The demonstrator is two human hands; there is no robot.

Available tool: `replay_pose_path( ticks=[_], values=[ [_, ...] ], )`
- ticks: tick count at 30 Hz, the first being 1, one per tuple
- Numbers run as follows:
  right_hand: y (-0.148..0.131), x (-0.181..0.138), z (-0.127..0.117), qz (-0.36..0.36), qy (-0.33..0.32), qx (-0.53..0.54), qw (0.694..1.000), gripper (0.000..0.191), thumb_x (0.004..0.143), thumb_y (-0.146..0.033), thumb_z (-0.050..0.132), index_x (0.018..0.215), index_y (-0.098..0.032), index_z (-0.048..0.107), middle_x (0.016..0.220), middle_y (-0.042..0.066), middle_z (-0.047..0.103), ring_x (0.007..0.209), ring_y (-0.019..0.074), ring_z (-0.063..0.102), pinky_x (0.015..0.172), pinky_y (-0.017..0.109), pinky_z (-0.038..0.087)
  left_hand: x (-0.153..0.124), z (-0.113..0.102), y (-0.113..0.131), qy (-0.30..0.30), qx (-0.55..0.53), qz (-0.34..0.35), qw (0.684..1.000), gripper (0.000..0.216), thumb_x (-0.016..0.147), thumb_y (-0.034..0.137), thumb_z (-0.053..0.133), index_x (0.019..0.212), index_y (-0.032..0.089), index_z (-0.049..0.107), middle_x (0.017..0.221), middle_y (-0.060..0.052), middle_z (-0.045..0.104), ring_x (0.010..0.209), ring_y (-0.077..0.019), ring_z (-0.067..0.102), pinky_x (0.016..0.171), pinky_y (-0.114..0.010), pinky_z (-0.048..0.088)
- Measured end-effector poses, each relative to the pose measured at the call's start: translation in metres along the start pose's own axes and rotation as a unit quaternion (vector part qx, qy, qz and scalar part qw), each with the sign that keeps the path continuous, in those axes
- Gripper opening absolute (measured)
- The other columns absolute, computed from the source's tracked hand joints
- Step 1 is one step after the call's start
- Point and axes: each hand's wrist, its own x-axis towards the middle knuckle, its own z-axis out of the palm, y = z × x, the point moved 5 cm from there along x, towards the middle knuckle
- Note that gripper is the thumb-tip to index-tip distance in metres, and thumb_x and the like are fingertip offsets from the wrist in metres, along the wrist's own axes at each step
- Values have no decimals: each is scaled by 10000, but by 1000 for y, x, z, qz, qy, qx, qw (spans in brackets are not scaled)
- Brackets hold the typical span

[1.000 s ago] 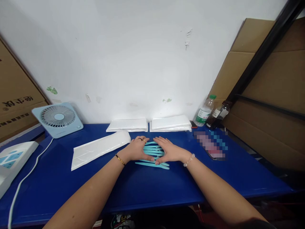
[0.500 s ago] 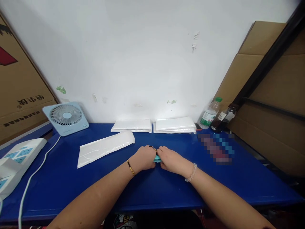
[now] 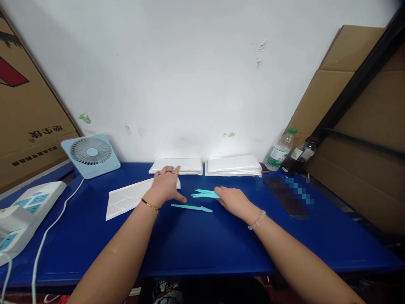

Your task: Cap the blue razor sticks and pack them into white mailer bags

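My right hand (image 3: 233, 201) is closed on one end of a bundle of thin teal plastic sticks (image 3: 205, 194), which pokes out to the left just above the blue table (image 3: 202, 245). A single teal stick (image 3: 191, 207) lies flat on the table in front of the bundle, between my hands. My left hand (image 3: 165, 186) is open, its fingers spread and resting on the right end of a long white padded envelope (image 3: 126, 198).
Two stacks of white envelopes (image 3: 177, 166) (image 3: 233, 164) lie against the wall. A small blue fan (image 3: 91, 153) and a white device (image 3: 19, 211) with a cable stand at the left. Two bottles (image 3: 280, 150) (image 3: 299, 156) and cardboard sheets are at the right.
My hands were pressed together around the teal sticks. They have parted: the left hand moved back-left onto the envelope, the right keeps the bundle, and one stick now lies alone.
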Motion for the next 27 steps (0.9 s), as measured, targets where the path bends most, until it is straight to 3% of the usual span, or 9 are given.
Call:
replay_pose_path(
  ticks=[3,7,10,13,16,18,21,24,27],
  values=[
    [17,-1,-2,23,5,25,999,124,932,-277,439,996,-199,511,929,76,645,738,198,637,568,251,366,5,13,-46,-83,9,-101,991,1340,353,664,758,1455,140,204,1428,-274,322,1328,-452,224,992,-576,260],
    [7,-2,-6,-16,2,167,986,160,932,-333,439,970,-204,526,865,45,657,720,176,621,571,235,370,9,30,-68,-144,-5,-113,983,1323,331,640,771,1448,167,244,1398,-268,383,1283,-460,314,974,-593,279],
    [-22,-1,-6,-71,-12,200,977,201,914,-371,473,1030,-215,524,874,35,665,725,178,626,571,235,379,11,34,-74,-139,-16,-109,984,1256,360,657,752,1436,216,276,1407,-244,387,1283,-444,336,975,-568,299],
    [-42,1,-4,-88,-10,113,990,175,885,-339,509,977,-195,545,900,58,662,751,206,638,579,254,385,12,31,-77,-128,-18,-105,986,1109,419,596,753,1390,234,360,1378,-219,436,1249,-424,394,954,-542,334],
    [-43,-3,-3,-87,-17,52,995,131,828,-268,539,917,-173,547,907,69,642,723,208,637,568,263,391,11,17,-70,-98,-54,-63,992,855,510,466,731,1289,217,479,1248,-166,561,1147,-370,501,927,-489,379],
    [-37,-7,-4,-81,-20,34,996,154,784,-219,550,925,-159,543,940,79,625,696,199,632,550,264,394,6,-1,-60,-55,-144,-16,988,735,571,429,694,1241,186,514,1169,-131,601,1062,-313,557,894,-411,423],
    [-31,-14,-6,-80,-19,15,997,226,742,-178,554,965,-147,539,977,92,611,678,195,627,528,264,392,-7,-36,-46,36,-343,56,937,712,662,446,653,1292,179,455,1186,-94,581,1009,-255,572,865,-343,448],
    [-30,-15,-5,-89,-16,-7,996,291,726,-117,529,1014,-155,540,962,91,627,692,202,634,560,271,406,-22,-61,-35,103,-517,123,841,818,673,522,653,1360,177,373,1211,-116,549,1062,-269,542,892,-361,436],
    [-24,-13,-6,-94,-17,5,995,271,737,-111,515,996,-180,556,956,83,646,709,204,638,603,280,420,-28,-68,-29,131,-624,160,754,1014,596,720,593,1407,189,298,1229,-146,513,1077,-297,535,885,-396,447]
  ],
)
